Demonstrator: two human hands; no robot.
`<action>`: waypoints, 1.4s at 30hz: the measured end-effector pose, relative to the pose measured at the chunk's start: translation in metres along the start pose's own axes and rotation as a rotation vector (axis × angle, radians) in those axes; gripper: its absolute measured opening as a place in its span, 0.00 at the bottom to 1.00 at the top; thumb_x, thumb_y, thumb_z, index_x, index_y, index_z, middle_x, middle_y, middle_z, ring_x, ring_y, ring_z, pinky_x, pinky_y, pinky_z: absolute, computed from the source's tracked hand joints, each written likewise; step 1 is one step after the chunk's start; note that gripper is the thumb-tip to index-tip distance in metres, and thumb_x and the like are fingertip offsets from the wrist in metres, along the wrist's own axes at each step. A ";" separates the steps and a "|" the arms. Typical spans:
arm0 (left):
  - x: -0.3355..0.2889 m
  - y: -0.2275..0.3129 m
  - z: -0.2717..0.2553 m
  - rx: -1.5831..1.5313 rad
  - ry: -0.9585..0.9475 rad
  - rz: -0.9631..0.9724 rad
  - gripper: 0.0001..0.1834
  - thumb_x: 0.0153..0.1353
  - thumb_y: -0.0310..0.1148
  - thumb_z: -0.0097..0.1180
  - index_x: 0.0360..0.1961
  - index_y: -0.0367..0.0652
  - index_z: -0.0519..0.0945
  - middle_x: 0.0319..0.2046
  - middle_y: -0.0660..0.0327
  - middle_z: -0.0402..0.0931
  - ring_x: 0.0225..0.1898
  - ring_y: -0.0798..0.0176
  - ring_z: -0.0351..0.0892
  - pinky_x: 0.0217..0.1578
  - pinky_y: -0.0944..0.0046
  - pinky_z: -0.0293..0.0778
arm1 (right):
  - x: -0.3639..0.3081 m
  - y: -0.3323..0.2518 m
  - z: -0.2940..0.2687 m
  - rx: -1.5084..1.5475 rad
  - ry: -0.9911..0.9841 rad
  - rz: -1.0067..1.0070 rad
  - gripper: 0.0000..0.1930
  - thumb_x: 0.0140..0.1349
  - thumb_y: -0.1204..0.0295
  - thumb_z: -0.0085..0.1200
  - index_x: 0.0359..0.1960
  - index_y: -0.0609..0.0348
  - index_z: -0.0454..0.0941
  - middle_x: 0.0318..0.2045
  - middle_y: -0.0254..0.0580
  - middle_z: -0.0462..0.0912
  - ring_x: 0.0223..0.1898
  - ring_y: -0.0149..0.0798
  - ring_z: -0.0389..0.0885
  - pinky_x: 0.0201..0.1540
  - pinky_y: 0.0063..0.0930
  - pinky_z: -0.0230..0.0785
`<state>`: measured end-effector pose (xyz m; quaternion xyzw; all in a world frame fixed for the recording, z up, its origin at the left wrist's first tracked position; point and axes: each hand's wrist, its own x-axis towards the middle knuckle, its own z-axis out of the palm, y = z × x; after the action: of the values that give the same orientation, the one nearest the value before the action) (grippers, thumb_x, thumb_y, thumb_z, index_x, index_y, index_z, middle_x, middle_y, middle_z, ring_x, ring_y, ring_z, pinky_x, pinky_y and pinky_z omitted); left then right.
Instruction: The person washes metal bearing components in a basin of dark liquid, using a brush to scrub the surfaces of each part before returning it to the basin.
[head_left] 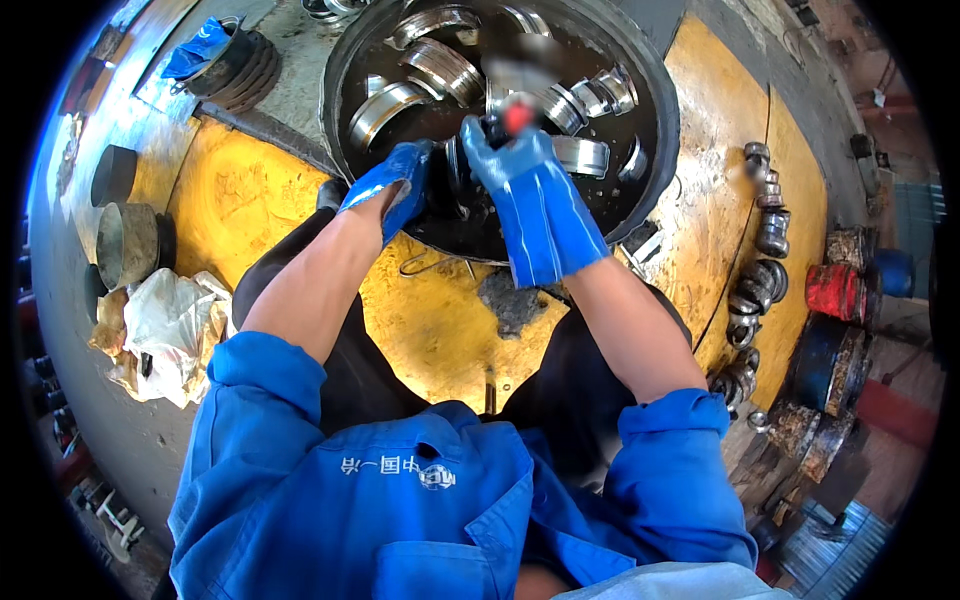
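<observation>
Both hands wear blue rubber gloves and work over a wide round basin [660, 160] of dark liquid. My left hand [398, 190] is closed at a dark metal ring [458, 185], which stands on edge between my hands; its fingertips are mostly hidden. To the right of it, my right hand [520, 190] is closed, its thumb and fingers around a small dark object with a blurred red part [518, 118]; its kind cannot be told. Several shiny metal rings lie in the liquid, among them a broad ring [445, 72], a ring at the left [385, 112] and a ring at the right [582, 157].
Yellow boards [240, 190] surround the basin. A row of metal rings [755, 290] runs along the right. White plastic bags [175, 320] and dark cylinders [128, 243] stand at left; a pot with blue cloth [225, 60] is far left. A bent wire [430, 268] lies by the basin's near rim.
</observation>
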<state>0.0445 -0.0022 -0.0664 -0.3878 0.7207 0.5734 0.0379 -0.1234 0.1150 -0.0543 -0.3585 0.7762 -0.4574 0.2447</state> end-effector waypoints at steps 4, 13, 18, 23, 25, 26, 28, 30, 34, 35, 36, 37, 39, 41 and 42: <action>0.004 -0.004 0.017 -0.636 0.013 -0.177 0.20 0.76 0.45 0.41 0.57 0.48 0.78 0.55 0.56 0.79 0.52 0.61 0.75 0.58 0.63 0.66 | 0.025 0.010 0.003 -0.066 0.037 0.116 0.25 0.64 0.47 0.54 0.32 0.58 0.86 0.31 0.54 0.87 0.40 0.54 0.87 0.48 0.43 0.79; 0.011 0.023 0.036 -0.727 0.150 -0.329 0.22 0.75 0.49 0.45 0.56 0.46 0.79 0.54 0.55 0.80 0.50 0.60 0.77 0.57 0.63 0.67 | 0.027 -0.022 -0.036 -0.110 0.107 0.376 0.30 0.65 0.43 0.50 0.32 0.63 0.87 0.31 0.52 0.89 0.40 0.52 0.89 0.52 0.41 0.79; 0.013 0.009 0.028 -0.574 0.167 -0.299 0.21 0.75 0.47 0.45 0.57 0.44 0.79 0.55 0.55 0.79 0.51 0.59 0.77 0.58 0.62 0.68 | 0.007 -0.024 -0.025 -0.146 -0.005 0.334 0.27 0.64 0.45 0.52 0.35 0.60 0.88 0.32 0.52 0.89 0.40 0.51 0.89 0.52 0.41 0.79; -0.003 0.017 0.025 -0.083 0.096 -0.006 0.21 0.76 0.45 0.44 0.58 0.43 0.78 0.56 0.55 0.79 0.53 0.58 0.77 0.60 0.61 0.68 | -0.026 0.033 -0.004 0.228 -0.016 0.131 0.19 0.63 0.51 0.61 0.30 0.57 0.85 0.27 0.48 0.87 0.34 0.50 0.88 0.41 0.40 0.80; -0.025 0.013 0.011 0.262 0.176 0.155 0.21 0.76 0.44 0.43 0.58 0.43 0.78 0.57 0.55 0.79 0.54 0.58 0.77 0.60 0.61 0.68 | -0.068 -0.046 -0.026 0.001 -0.084 0.115 0.17 0.63 0.53 0.61 0.31 0.56 0.85 0.26 0.48 0.87 0.33 0.51 0.88 0.39 0.41 0.80; -0.029 0.012 0.006 0.293 0.189 0.186 0.21 0.76 0.43 0.43 0.59 0.43 0.78 0.57 0.55 0.79 0.55 0.58 0.77 0.60 0.60 0.67 | -0.079 -0.066 -0.034 -0.134 -0.127 0.136 0.17 0.63 0.53 0.61 0.31 0.55 0.86 0.26 0.49 0.87 0.33 0.51 0.88 0.39 0.41 0.80; -0.026 0.007 0.003 0.286 0.183 0.222 0.20 0.77 0.42 0.43 0.59 0.42 0.78 0.57 0.55 0.79 0.55 0.58 0.77 0.61 0.60 0.67 | -0.088 -0.045 -0.028 -0.134 -0.091 0.019 0.16 0.63 0.54 0.61 0.30 0.54 0.87 0.25 0.49 0.86 0.32 0.51 0.88 0.38 0.40 0.79; -0.017 -0.011 -0.006 -0.038 0.051 0.173 0.21 0.77 0.41 0.41 0.62 0.42 0.76 0.60 0.54 0.77 0.59 0.57 0.75 0.64 0.60 0.65 | -0.088 -0.040 -0.027 -0.100 -0.147 0.081 0.16 0.63 0.54 0.61 0.30 0.54 0.87 0.25 0.49 0.86 0.32 0.51 0.88 0.37 0.39 0.79; -0.010 0.021 0.007 -1.262 -0.135 -0.177 0.26 0.78 0.41 0.39 0.71 0.41 0.67 0.69 0.52 0.68 0.70 0.57 0.65 0.71 0.63 0.55 | -0.057 -0.012 -0.040 0.027 -0.025 0.081 0.19 0.64 0.54 0.61 0.28 0.58 0.85 0.21 0.46 0.85 0.27 0.44 0.87 0.36 0.36 0.78; -0.019 0.040 0.014 -1.626 -0.118 -0.314 0.27 0.78 0.42 0.39 0.72 0.41 0.65 0.71 0.52 0.65 0.73 0.58 0.62 0.73 0.64 0.52 | -0.046 0.003 -0.041 0.038 0.004 0.079 0.19 0.65 0.53 0.61 0.28 0.57 0.85 0.20 0.44 0.85 0.25 0.41 0.86 0.35 0.36 0.78; -0.026 0.042 0.015 -1.565 -0.094 -0.291 0.28 0.78 0.43 0.38 0.73 0.41 0.64 0.72 0.53 0.64 0.73 0.59 0.61 0.73 0.65 0.51 | -0.036 0.001 -0.041 0.100 0.024 0.047 0.19 0.64 0.53 0.61 0.29 0.58 0.85 0.22 0.45 0.85 0.26 0.42 0.86 0.36 0.35 0.77; -0.034 0.037 0.007 -1.501 -0.049 -0.269 0.28 0.78 0.43 0.38 0.73 0.41 0.63 0.73 0.53 0.63 0.73 0.59 0.60 0.74 0.66 0.49 | -0.037 -0.031 -0.044 0.065 0.004 0.107 0.20 0.64 0.52 0.61 0.29 0.58 0.84 0.23 0.45 0.85 0.27 0.43 0.86 0.37 0.36 0.77; -0.038 0.036 0.003 -1.348 -0.001 -0.239 0.28 0.78 0.44 0.39 0.73 0.41 0.63 0.72 0.54 0.63 0.73 0.60 0.61 0.73 0.66 0.50 | -0.027 -0.049 -0.051 0.039 -0.012 0.234 0.23 0.63 0.48 0.60 0.33 0.59 0.86 0.27 0.49 0.87 0.33 0.47 0.87 0.42 0.38 0.78; -0.016 0.032 0.017 -1.084 -0.049 -0.213 0.27 0.78 0.44 0.39 0.71 0.41 0.66 0.69 0.54 0.67 0.70 0.60 0.64 0.72 0.65 0.53 | -0.001 0.002 -0.047 0.031 0.135 0.225 0.28 0.62 0.43 0.58 0.38 0.59 0.87 0.32 0.53 0.88 0.39 0.51 0.88 0.47 0.41 0.79; -0.001 0.024 0.014 -0.877 -0.078 -0.195 0.27 0.78 0.45 0.40 0.70 0.41 0.68 0.68 0.55 0.69 0.69 0.60 0.66 0.71 0.65 0.55 | 0.002 0.004 -0.044 0.066 0.135 0.202 0.29 0.62 0.42 0.58 0.38 0.61 0.87 0.32 0.53 0.89 0.39 0.51 0.88 0.47 0.41 0.79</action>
<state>0.0248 0.0117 -0.0513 -0.4116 0.3675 0.8325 -0.0491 -0.1573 0.1389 -0.0377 -0.2386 0.8075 -0.4788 0.2485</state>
